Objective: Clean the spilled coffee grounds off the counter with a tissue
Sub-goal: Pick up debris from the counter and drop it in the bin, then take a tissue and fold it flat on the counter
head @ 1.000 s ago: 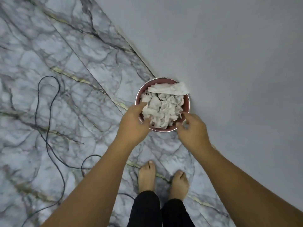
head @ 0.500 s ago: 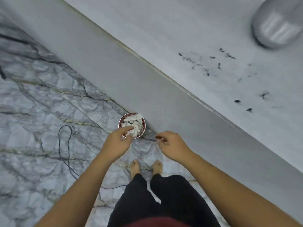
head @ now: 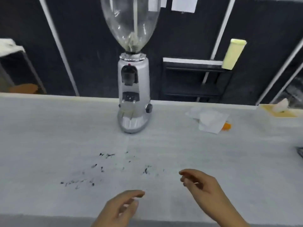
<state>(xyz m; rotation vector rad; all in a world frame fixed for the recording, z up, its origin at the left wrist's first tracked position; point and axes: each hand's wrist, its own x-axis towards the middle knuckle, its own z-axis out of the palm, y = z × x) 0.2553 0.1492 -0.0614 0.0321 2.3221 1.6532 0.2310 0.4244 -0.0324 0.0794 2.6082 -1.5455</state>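
The counter [head: 49,128] carries a grinder [head: 133,95] toward its far edge, and the loose tissue [head: 211,119] lies flat near the far right, well apart from both hands. It looks light, soft and easily torn, best pinched at a free corner. The coffee grounds [head: 101,167] lie scattered toward the near edge, while the left hand [head: 119,208] and right hand [head: 203,182] hover empty, fingers loosely curled.

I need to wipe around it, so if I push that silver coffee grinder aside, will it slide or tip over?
The coffee grinder is tall, with a big clear hopper on top, so a high push could tip it. Its flared base probably steadies it, and the metal-looking body suggests weight. Pushing low should slide it across the smooth counter.
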